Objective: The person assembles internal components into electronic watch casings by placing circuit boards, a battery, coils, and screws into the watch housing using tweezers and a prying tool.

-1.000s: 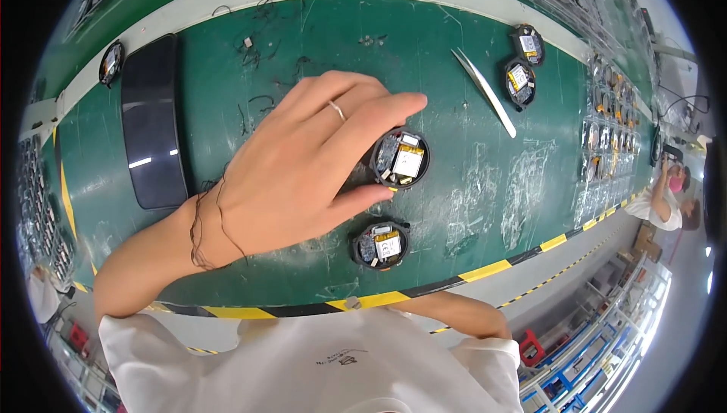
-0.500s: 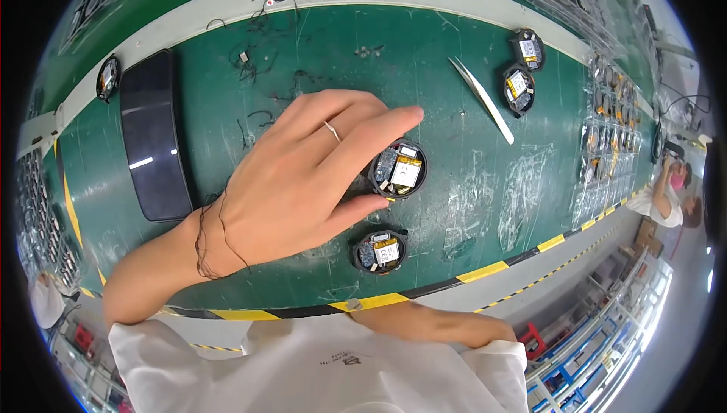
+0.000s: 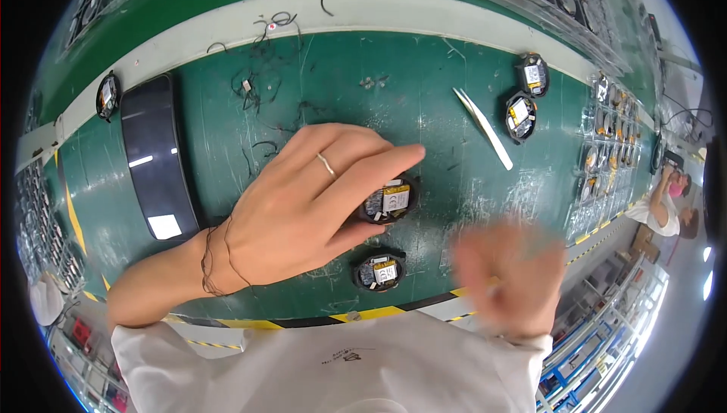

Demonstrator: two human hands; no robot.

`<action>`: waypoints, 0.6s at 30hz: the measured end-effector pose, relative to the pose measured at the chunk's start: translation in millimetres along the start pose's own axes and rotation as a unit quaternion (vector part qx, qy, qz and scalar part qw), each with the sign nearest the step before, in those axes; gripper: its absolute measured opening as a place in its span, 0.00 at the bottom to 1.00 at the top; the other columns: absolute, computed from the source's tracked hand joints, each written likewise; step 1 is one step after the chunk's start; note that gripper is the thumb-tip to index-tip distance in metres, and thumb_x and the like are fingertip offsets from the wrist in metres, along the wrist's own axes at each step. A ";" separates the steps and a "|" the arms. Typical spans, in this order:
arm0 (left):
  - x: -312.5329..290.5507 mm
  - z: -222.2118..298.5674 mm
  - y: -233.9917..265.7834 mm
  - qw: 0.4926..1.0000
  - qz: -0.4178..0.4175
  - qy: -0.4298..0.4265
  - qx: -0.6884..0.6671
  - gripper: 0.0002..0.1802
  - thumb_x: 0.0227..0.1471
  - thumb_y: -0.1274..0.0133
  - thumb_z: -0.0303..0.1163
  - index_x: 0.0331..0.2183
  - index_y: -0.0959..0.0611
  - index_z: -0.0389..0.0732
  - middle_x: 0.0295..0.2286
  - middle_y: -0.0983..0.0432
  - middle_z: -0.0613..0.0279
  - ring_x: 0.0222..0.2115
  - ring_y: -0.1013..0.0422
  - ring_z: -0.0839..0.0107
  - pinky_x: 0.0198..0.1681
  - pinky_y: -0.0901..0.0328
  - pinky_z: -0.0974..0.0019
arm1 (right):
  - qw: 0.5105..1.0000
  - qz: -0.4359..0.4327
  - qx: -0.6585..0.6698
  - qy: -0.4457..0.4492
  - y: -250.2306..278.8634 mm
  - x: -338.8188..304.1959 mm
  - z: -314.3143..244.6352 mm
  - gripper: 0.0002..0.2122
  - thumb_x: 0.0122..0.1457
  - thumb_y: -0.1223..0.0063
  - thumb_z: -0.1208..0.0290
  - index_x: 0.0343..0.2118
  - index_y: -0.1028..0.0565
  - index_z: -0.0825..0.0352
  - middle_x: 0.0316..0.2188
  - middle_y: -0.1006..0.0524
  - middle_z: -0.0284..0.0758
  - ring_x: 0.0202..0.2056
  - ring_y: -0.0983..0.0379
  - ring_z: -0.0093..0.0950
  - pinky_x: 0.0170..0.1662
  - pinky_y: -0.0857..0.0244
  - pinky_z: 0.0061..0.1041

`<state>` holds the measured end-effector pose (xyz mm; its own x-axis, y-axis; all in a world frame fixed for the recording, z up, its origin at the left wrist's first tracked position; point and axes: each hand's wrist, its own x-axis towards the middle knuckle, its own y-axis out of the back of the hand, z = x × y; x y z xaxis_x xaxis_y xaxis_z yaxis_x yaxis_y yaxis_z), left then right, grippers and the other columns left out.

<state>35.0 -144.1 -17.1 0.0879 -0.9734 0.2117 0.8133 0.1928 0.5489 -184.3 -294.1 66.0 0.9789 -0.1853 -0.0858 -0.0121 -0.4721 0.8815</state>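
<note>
My left hand [image 3: 295,197] is closed around a round black open watch body [image 3: 395,199], its fingers and thumb gripping the sides. Circuit parts and a silver and yellow battery show inside the case. A second open watch body [image 3: 381,272] lies on the green mat just nearer to me. My right hand [image 3: 509,277] hovers over the bench's near edge on the right, smeared by motion, so its fingers cannot be read. White tweezers [image 3: 485,130] rest on the mat beyond it, apart from the hand.
Two more watch bodies [image 3: 520,116] touch each other at the far right. Clear trays of parts [image 3: 609,140] line the right end. A dark curved slab [image 3: 155,159] lies at left, near another watch body [image 3: 108,95]. Loose black wire bits [image 3: 254,95] litter the far mat.
My right hand has come up from below the bench edge into view on the right. My left hand keeps its hold on the watch body. The whole view has shifted slightly.
</note>
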 end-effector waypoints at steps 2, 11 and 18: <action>-5.0 -3.6 -0.3 1.000 0.007 0.009 0.007 0.44 0.36 0.26 0.26 0.58 0.21 0.40 0.47 0.24 0.58 0.48 0.28 0.55 0.52 0.34 0.53 | 0.969 0.199 -0.138 0.052 -18.3 58.4 54.4 0.15 0.50 0.31 0.70 0.40 0.22 0.66 0.33 0.25 0.34 0.31 0.26 0.35 0.29 0.32 0.34; -4.9 2.5 7.2 0.996 -0.031 0.048 0.070 0.42 0.36 0.27 0.32 0.57 0.19 0.41 0.48 0.26 0.61 0.44 0.29 0.60 0.45 0.36 0.57 | 0.980 0.140 -0.140 0.025 -33.4 65.4 66.9 0.12 0.51 0.31 0.79 0.34 0.26 0.65 0.30 0.25 0.34 0.31 0.28 0.36 0.30 0.33 0.34; -3.8 3.1 8.9 0.996 -0.026 0.055 0.069 0.45 0.37 0.29 0.32 0.60 0.23 0.34 0.52 0.23 0.55 0.48 0.28 0.57 0.50 0.35 0.54 | 0.966 0.198 0.154 0.065 -43.6 38.7 82.4 0.13 0.59 0.34 0.77 0.44 0.24 0.71 0.29 0.18 0.39 0.20 0.26 0.30 0.23 0.33 0.29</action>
<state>40.1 -138.2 -10.5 0.1165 -0.9886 0.0951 0.7320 0.1502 0.6646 -162.7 -351.8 -14.0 0.9022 -0.3031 0.3068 -0.4312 -0.6237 0.6520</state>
